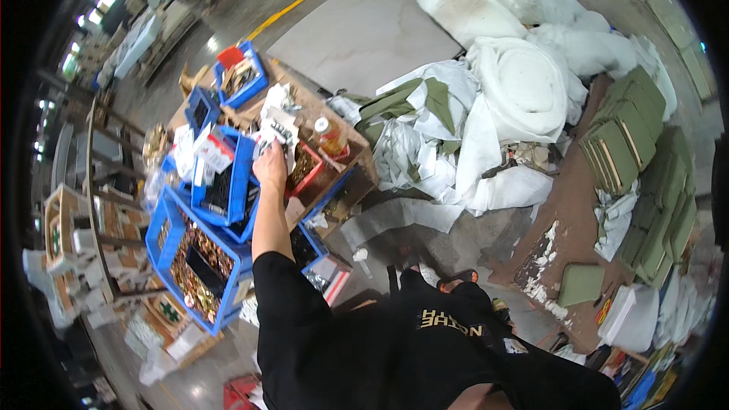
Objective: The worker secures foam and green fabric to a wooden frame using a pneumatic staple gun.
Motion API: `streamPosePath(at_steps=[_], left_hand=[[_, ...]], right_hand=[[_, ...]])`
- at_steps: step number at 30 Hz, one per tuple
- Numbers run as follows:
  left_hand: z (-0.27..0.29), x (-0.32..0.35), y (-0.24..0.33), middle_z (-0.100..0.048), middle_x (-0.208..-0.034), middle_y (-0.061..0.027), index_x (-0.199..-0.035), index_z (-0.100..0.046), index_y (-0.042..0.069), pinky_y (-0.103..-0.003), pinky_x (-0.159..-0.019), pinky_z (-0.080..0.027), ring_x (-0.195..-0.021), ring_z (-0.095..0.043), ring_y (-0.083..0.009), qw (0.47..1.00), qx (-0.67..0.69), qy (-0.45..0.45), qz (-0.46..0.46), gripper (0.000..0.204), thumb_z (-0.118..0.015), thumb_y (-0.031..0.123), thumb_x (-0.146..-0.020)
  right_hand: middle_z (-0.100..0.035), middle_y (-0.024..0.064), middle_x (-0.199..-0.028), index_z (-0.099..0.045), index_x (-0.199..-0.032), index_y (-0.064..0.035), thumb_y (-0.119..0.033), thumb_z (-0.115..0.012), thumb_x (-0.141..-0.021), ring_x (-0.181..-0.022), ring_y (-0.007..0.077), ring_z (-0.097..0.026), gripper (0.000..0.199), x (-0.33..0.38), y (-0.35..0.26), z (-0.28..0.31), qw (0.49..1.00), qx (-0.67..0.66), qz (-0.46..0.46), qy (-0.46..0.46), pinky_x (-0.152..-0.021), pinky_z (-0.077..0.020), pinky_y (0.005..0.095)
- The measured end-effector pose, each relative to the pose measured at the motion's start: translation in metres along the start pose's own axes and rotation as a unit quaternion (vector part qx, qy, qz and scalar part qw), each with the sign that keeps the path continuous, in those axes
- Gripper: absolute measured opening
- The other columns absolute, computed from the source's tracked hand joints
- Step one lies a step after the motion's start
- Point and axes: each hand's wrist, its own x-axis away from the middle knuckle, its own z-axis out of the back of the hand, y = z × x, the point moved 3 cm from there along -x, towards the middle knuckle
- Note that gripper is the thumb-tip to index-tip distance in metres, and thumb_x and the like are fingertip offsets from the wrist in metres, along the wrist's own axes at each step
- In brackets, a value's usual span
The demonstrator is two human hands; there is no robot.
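My left hand (270, 167) reaches over a crowded workbench (357, 182). Its fingers look bent and drawn together beside crumpled white paper (279, 123); what they hold, if anything, is too small to make out. Just left of the hand stands a blue bin (241, 175) with dark pieces and white-and-red packets (214, 150). To its right lies a red tray (305, 175) of small metal hardware, and behind that a clear bottle (328, 135) with yellowish contents. My right hand is out of view.
A large blue crate (161, 258) of mixed hardware with a black box (205, 269) inside stands at the left. At the right are white padding rolls (516, 83), green cushions (657, 212) and a brown board (550, 220). A metal frame (95, 197) rises far left.
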Motion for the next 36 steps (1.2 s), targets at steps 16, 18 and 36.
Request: streamPosePath(at_steps=[16,18,36], left_hand=[[0.028,0.161,0.028,-0.057,-0.083,-0.0166,-0.093,-0.053,-0.004,-0.038,-0.074,-0.046,-0.076,-0.052,-0.0253,0.834,0.523,0.161,0.064,0.019,-0.058,0.014,-0.087],[-0.043,0.19,0.071,-0.055,-0.083,-0.012,-0.087,-0.05,-0.002,-0.036,-0.074,-0.044,-0.078,-0.049,-0.0227,0.796,0.591,0.122,-0.029,0.016,-0.055,0.013,-0.087],[0.031,0.594,0.589,-0.047,-0.075,-0.0068,-0.106,-0.038,0.007,-0.031,-0.053,-0.047,-0.056,-0.052,-0.0159,0.391,0.434,-0.684,-0.436,0.018,-0.041,0.02,-0.094]], right_hand=[[-0.068,0.0178,-0.109,-0.064,-0.119,-0.0126,-0.044,-0.074,-0.067,-0.102,0.0361,-0.065,0.062,0.002,-0.065,-0.131,0.994,-0.102,-0.023,-0.028,-0.088,-0.0504,0.0456],[-0.068,0.0154,-0.112,-0.062,-0.124,-0.0178,-0.04,-0.072,-0.069,-0.103,0.035,-0.064,0.06,-0.009,-0.061,-0.144,0.992,-0.118,-0.029,-0.029,-0.089,-0.0504,0.0452],[-0.066,0.0245,-0.081,-0.067,-0.086,0.0016,-0.036,-0.071,-0.066,-0.08,0.04,-0.065,0.043,0.219,0.041,0.005,0.749,-0.45,-0.226,0.43,-0.071,-0.0512,0.0463]])
